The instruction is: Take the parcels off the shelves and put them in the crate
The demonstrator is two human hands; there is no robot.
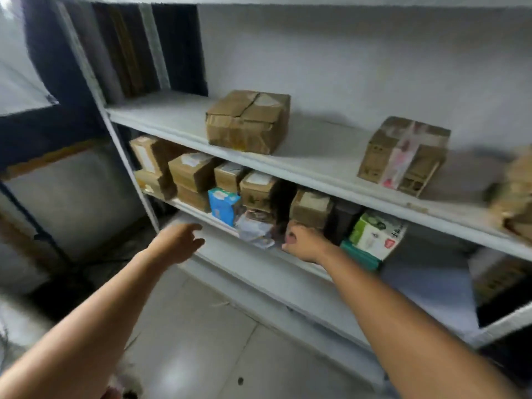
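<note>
Several brown parcels (pixel 193 171) stand packed on the middle shelf (pixel 305 264), along with a blue carton (pixel 223 204), a crumpled white packet (pixel 256 233) and a green-and-white box (pixel 374 234). My right hand (pixel 302 243) is at the shelf's front, its fingers curled against the lower left corner of a small brown parcel (pixel 312 207). My left hand (pixel 178 243) hovers in front of the shelf edge to the left, fingers loosely bent and holding nothing. Two taped brown parcels (pixel 247 122) (pixel 403 155) sit on the upper shelf. No crate is in view.
A black box (pixel 344 220) stands beside the small brown parcel. Another brown bundle (pixel 515 194) sits at the upper shelf's right edge. Dark flat boards (pixel 149 50) lean at the upper left. A bare lower shelf (pixel 288 286) and tiled floor (pixel 195 341) lie below.
</note>
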